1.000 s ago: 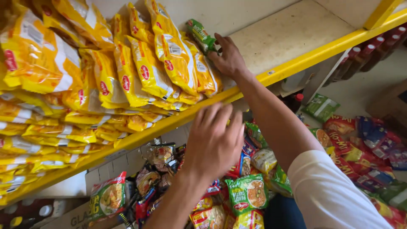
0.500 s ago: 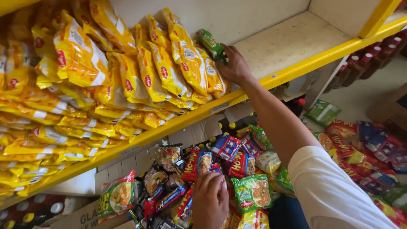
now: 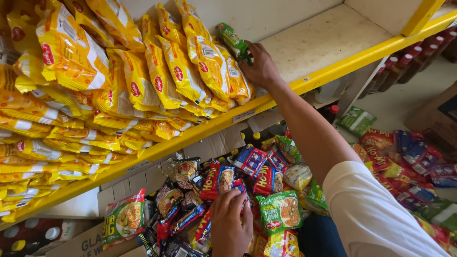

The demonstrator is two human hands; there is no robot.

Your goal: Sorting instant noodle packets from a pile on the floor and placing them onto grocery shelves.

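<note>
**A:** What's closest to me on the feed?

**B (operating):** My left hand [image 3: 232, 222], low in the frame. It's reaching down into a cardboard box [image 3: 143, 183] heaped with mixed noodle packets [image 3: 216, 181], red, blue, green and dark ones lying every which way. The fingers are curled onto the pile, touching a red packet, but I can't tell whether they've closed on anything.

**A:** Anything right beside it?

**B:** A green noodle packet [image 3: 280, 212] with a bowl picture lies just to its right, and a larger green one [image 3: 124, 216] leans at the box's left edge. My white sleeve [image 3: 376, 214] fills the lower right corner.

**A:** And the other hand?

**B:** My right hand [image 3: 261, 69] is stretched up to the yellow shelf [image 3: 333, 71]. It's gripping a small green packet [image 3: 234, 42], fingers wrapped around its lower end. The packet stands tilted, pressed against the end of the row of yellow noodle packets [image 3: 143, 85] on that shelf.

**A:** Further out?

**B:** The shelf board to the right of my hand is bare and off-white. Beyond it, on the floor, more red and blue packets [image 3: 409, 152] lie scattered, with red-capped bottles [image 3: 404, 64] standing behind the upright.
</note>
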